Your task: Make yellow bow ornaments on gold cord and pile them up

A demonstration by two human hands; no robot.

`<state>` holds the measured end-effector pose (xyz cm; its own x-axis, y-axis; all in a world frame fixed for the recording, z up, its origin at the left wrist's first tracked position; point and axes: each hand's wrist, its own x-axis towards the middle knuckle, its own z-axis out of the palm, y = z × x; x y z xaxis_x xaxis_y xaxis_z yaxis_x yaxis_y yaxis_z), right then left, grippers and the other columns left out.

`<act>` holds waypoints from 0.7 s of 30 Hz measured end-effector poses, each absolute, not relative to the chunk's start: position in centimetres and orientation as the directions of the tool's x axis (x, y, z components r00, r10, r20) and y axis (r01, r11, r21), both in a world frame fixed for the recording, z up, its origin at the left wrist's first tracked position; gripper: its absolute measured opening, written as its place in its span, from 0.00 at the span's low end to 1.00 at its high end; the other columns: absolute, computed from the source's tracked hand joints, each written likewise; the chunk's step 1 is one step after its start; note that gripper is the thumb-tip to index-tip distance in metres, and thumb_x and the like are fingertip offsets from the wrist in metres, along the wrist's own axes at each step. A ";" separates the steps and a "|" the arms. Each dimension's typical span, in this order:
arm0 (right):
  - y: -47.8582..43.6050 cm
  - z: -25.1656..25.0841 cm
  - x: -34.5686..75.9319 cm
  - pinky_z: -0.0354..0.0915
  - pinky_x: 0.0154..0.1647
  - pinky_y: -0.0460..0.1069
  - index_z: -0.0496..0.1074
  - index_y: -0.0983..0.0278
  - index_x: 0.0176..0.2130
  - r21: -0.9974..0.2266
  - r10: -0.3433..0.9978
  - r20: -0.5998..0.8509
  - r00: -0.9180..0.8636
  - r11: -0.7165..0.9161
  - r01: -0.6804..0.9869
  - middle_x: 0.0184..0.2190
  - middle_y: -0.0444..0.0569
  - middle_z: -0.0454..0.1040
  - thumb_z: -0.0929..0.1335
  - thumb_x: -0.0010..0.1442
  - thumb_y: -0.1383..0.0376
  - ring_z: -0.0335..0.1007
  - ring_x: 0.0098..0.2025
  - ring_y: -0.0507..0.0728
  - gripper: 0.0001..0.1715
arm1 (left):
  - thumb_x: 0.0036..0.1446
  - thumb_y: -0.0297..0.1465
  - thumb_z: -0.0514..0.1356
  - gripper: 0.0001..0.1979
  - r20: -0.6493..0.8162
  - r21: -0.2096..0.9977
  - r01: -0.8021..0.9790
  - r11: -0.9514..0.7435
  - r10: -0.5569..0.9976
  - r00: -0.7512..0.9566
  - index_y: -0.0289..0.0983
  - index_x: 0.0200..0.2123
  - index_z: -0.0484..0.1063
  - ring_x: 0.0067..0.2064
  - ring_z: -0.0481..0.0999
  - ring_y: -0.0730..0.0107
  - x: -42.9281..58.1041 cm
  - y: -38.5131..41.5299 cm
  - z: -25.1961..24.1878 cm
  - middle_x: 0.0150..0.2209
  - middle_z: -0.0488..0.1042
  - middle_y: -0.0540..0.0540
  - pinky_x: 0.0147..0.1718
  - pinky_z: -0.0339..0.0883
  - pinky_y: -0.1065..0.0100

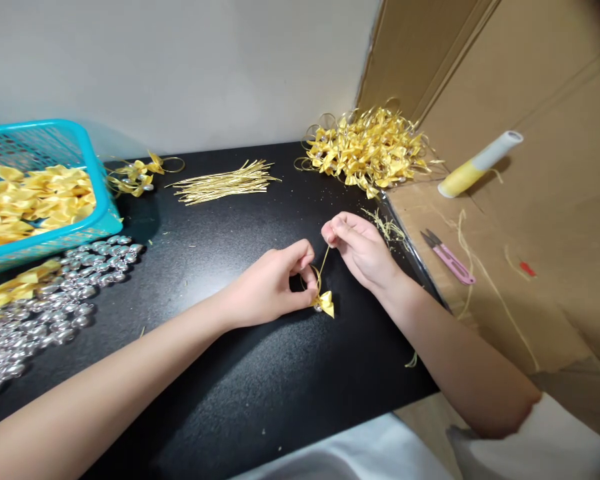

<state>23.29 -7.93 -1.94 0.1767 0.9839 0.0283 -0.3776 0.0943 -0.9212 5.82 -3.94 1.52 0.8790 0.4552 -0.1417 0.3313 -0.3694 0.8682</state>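
Note:
Near the middle of the black table (260, 373), my left hand (275, 280) pinches a small yellow ribbon bow (326, 304) between thumb and fingers. A silvery bead sits at the bow's centre, and a thin gold loop rises from it beside my fingers. Up and to the right, my right hand (357, 243) is closed on the end of a thin yellow thread (325, 259), which runs taut down to the bow. The fingertips partly hide the thread's end and the loop.
A turquoise basket (103, 217) of yellow bows stands left, beside silvery beads (55, 327). Gold wire strips (225, 181) lie behind my hands; a heap of finished-looking bows (370, 150) is at the back right. Pink thread snips (450, 259) and a thread spool (480, 165) lie on cardboard.

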 end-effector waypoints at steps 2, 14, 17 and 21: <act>-7.9 -2.0 23.3 0.57 0.33 0.48 0.69 0.62 0.23 -0.921 0.984 0.029 0.175 0.094 -0.377 0.22 0.40 0.66 0.74 0.51 0.53 0.59 0.27 0.50 0.19 | 0.53 0.23 0.58 0.16 -0.142 0.870 0.331 -0.365 0.457 0.878 0.41 0.30 0.50 0.29 0.68 0.76 5.8 -4.0 1.5 0.29 0.75 0.56 0.30 0.63 0.72; -7.6 -2.2 23.4 0.59 0.34 0.48 0.67 0.61 0.23 -0.967 0.983 0.056 0.177 0.098 -0.234 0.23 0.40 0.67 0.71 0.55 0.50 0.60 0.27 0.50 0.21 | 0.55 0.25 0.58 0.15 -0.111 0.863 0.321 -0.390 0.473 0.874 0.41 0.30 0.50 0.30 0.72 0.73 5.7 -4.9 1.5 0.30 0.75 0.54 0.32 0.64 0.70; -7.6 -2.2 23.5 0.61 0.36 0.49 0.68 0.61 0.24 -0.991 0.986 0.094 0.138 0.106 -0.080 0.24 0.42 0.70 0.69 0.57 0.49 0.63 0.28 0.51 0.20 | 0.54 0.25 0.59 0.13 -0.136 0.871 0.333 -0.362 0.474 0.870 0.41 0.32 0.52 0.31 0.74 0.71 5.6 -4.9 1.3 0.32 0.76 0.53 0.32 0.66 0.69; -7.7 -2.2 23.6 0.63 0.36 0.49 0.68 0.62 0.25 -0.987 0.987 0.130 0.096 0.120 0.107 0.25 0.43 0.71 0.67 0.61 0.50 0.65 0.30 0.52 0.21 | 0.53 0.24 0.59 0.12 -0.143 0.896 0.307 -0.322 0.446 0.884 0.41 0.35 0.57 0.35 0.77 0.70 5.4 -4.7 1.2 0.34 0.78 0.51 0.37 0.68 0.68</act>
<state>23.57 -7.66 -2.21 0.0958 0.9868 0.1303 0.1069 0.1200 -0.9870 5.36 -4.73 1.22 0.8836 0.4459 -0.1431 0.3073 -0.3216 0.8956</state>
